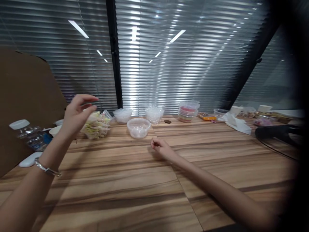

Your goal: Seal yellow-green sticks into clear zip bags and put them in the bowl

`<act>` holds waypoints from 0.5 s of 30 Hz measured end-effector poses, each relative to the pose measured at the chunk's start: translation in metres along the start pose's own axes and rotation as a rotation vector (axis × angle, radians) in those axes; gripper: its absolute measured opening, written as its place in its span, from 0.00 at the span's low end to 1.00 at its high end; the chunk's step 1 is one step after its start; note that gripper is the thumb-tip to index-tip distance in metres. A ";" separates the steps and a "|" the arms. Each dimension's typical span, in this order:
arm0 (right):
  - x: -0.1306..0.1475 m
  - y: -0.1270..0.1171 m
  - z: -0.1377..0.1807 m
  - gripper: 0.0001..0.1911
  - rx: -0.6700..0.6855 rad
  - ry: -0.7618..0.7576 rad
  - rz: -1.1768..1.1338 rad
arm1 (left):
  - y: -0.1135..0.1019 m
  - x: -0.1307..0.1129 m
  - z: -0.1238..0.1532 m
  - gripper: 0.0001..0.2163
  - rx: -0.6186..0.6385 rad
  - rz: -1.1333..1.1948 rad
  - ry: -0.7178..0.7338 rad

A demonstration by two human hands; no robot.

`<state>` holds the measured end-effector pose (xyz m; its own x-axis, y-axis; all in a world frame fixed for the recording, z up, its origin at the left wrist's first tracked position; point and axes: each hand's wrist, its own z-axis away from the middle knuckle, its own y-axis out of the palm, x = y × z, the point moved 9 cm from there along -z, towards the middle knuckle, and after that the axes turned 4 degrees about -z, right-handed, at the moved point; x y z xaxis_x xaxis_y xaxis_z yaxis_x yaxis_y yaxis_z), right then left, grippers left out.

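My left hand [78, 114] is raised above the table's left side, its thumb and fingers curved but apart, with nothing between them. Behind and just right of it stands a clear tub heaped with pale yellow-green wrapped pieces [96, 127]. My right hand [161, 149] rests low over the wood near the middle, fingers curled in, and no object shows in it. Closest to that hand is a round clear plastic bowl [138, 129], standing upright a little beyond it to the left, apart from the fingers. The bowl looks empty.
Along the back sit stacked clear lids [122, 116], another clear tub [154, 115], a container stack with pink and green contents [187, 112], an orange packet [206, 117] and crumpled tissue [235, 124]. A plastic bottle [32, 137] and cardboard [26, 96] are left; a black object [275, 133] is right.
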<state>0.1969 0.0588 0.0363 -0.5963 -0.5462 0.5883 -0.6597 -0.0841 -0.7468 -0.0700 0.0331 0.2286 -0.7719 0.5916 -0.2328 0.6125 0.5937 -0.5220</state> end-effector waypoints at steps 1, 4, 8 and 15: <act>0.013 -0.002 0.002 0.10 0.002 -0.025 -0.083 | 0.010 -0.024 0.001 0.10 0.062 0.101 0.034; 0.056 -0.007 0.011 0.13 0.053 -0.118 -0.723 | 0.045 -0.100 0.017 0.06 0.325 0.203 0.269; 0.095 -0.008 0.026 0.20 0.138 -0.190 -0.874 | 0.074 -0.158 0.049 0.06 0.577 0.269 0.495; 0.099 -0.009 0.029 0.21 0.130 -0.172 -0.893 | 0.084 -0.169 0.065 0.07 0.617 0.334 0.564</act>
<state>0.1570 -0.0192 0.0923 0.1933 -0.3486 0.9171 -0.7796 -0.6221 -0.0722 0.1003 -0.0527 0.1705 -0.2725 0.9571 -0.0987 0.4641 0.0409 -0.8848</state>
